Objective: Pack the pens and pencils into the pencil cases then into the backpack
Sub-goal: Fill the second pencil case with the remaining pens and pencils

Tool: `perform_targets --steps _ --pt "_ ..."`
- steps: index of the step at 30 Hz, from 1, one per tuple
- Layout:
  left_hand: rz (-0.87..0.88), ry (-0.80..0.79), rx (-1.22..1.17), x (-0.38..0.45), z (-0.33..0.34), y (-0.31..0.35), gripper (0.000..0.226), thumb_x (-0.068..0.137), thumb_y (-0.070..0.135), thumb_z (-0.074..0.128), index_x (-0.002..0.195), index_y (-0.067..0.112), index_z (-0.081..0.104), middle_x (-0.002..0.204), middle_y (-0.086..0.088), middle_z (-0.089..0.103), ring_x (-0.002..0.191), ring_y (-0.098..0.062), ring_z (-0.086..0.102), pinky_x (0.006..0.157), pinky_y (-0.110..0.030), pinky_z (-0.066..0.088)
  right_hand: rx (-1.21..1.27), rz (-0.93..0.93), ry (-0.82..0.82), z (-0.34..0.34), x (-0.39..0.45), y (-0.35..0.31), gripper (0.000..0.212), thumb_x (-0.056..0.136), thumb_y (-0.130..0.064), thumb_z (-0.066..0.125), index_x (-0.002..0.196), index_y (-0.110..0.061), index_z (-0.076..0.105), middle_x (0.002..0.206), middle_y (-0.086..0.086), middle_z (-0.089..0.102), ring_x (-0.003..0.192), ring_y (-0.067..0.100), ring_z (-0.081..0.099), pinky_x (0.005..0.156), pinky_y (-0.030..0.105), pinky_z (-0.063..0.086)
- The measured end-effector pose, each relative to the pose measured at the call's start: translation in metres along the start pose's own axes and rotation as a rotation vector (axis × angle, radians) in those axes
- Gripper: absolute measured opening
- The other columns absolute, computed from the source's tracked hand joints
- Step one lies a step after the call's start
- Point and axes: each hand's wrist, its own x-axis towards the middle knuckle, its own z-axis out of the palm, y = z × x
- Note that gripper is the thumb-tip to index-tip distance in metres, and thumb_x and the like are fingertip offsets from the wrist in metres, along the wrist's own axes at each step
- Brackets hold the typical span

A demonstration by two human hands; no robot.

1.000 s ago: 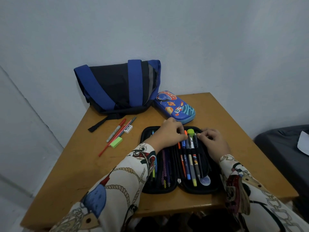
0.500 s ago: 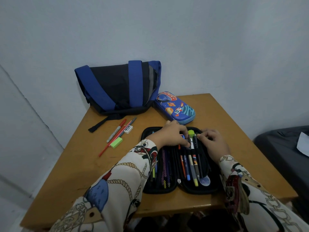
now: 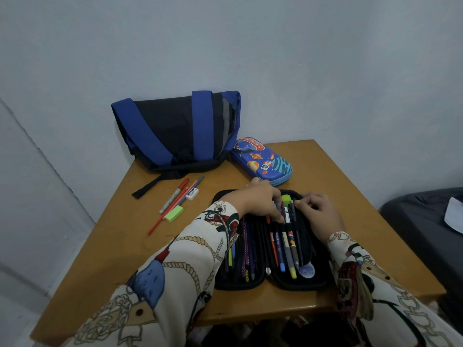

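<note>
Left hand, right hand, fingers curled.

A wooden table stands against pale grey walls in dim light.

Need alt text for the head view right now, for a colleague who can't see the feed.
Both hands, left hand and right hand, work at the top ends of pens in an open black pencil case on a wooden table. Loose pens and erasers lie to the left; a blue space-print case and a blue-black backpack sit behind.
</note>
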Motion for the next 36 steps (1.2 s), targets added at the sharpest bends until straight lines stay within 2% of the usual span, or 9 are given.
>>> perform_targets --steps 2,5,8,10,16,21,27,33,36 --pt "-0.010 -0.003 -0.079 0.001 0.002 -0.002 0.032 0.076 0.040 0.077 0.101 0.021 0.066 0.116 -0.005 0.046 0.119 -0.023 0.031 0.099 -0.041 0.038 -0.003 0.001 -0.001 0.000 0.000 0.000 0.026 0.084 -0.030 0.069 0.064 -0.046 0.065 0.098 -0.025 0.053 0.100 0.016 0.057 0.102 0.051 0.038" --pt "-0.033 0.003 -0.226 0.001 0.005 -0.004 0.026 0.076 0.031 0.077 0.096 0.018 0.067 0.114 -0.004 0.048 0.117 -0.022 0.031 0.091 -0.038 0.038 -0.008 0.002 -0.001 0.000 0.000 0.000 0.027 0.084 -0.030 0.068 0.063 -0.045 0.065 0.098 -0.025 0.053 0.100 0.014 0.057 0.102 0.050 0.037" --pt "-0.050 0.009 -0.320 0.002 0.007 -0.007 0.017 0.075 0.030 0.077 0.086 0.021 0.069 0.112 -0.003 0.054 0.115 -0.019 0.032 0.085 -0.036 0.037 0.003 0.008 0.010 0.000 0.001 0.002 0.029 0.083 -0.028 0.070 0.055 -0.034 0.064 0.096 -0.024 0.055 0.099 0.014 0.057 0.102 0.050 0.038" --pt "-0.059 0.007 -0.350 0.002 0.007 -0.008 0.014 0.075 0.031 0.076 0.084 0.023 0.070 0.111 -0.003 0.056 0.116 -0.019 0.032 0.084 -0.036 0.035 0.009 0.010 0.013 0.001 0.002 0.002 0.030 0.083 -0.028 0.070 0.054 -0.032 0.063 0.096 -0.023 0.055 0.099 0.014 0.058 0.101 0.051 0.038" --pt "-0.076 0.036 -0.368 0.006 0.009 -0.007 0.002 0.081 0.021 0.070 0.083 0.022 0.070 0.108 -0.003 0.060 0.119 -0.020 0.032 0.084 -0.033 0.032 0.003 -0.008 -0.003 0.000 0.001 0.000 0.029 0.084 -0.030 0.069 0.062 -0.048 0.065 0.099 -0.024 0.054 0.103 0.014 0.057 0.102 0.052 0.037" --pt "-0.067 0.063 -0.268 0.004 0.006 -0.006 0.017 0.084 0.025 0.070 0.099 0.015 0.069 0.109 -0.001 0.048 0.119 -0.020 0.032 0.091 -0.033 0.037 0.010 0.010 0.006 0.000 0.001 -0.001 0.027 0.083 -0.031 0.070 0.060 -0.045 0.065 0.098 -0.024 0.055 0.101 0.014 0.058 0.101 0.050 0.038" --pt "-0.045 -0.008 -0.113 0.006 0.005 -0.008 0.039 0.076 0.045 0.077 0.101 0.017 0.064 0.119 -0.005 0.047 0.116 -0.020 0.032 0.096 -0.039 0.041 0.004 0.000 0.006 0.000 -0.001 -0.001 0.028 0.084 -0.030 0.070 0.063 -0.048 0.065 0.095 -0.026 0.054 0.101 0.015 0.058 0.102 0.047 0.040" --pt "-0.066 -0.012 -0.240 0.007 0.006 -0.013 0.024 0.076 0.040 0.078 0.090 0.024 0.066 0.112 -0.003 0.048 0.115 -0.019 0.033 0.087 -0.036 0.038 -0.005 -0.009 0.004 0.000 0.000 -0.001 0.027 0.084 -0.032 0.069 0.063 -0.048 0.064 0.095 -0.024 0.054 0.099 0.015 0.058 0.100 0.049 0.041" --pt "-0.087 -0.011 -0.312 0.006 0.006 -0.012 0.026 0.077 0.037 0.077 0.097 0.025 0.065 0.115 -0.003 0.042 0.113 -0.019 0.033 0.081 -0.035 0.036 -0.005 -0.002 0.004 0.000 0.000 0.000 0.026 0.084 -0.033 0.069 0.061 -0.044 0.065 0.094 -0.024 0.055 0.099 0.014 0.058 0.100 0.050 0.040"
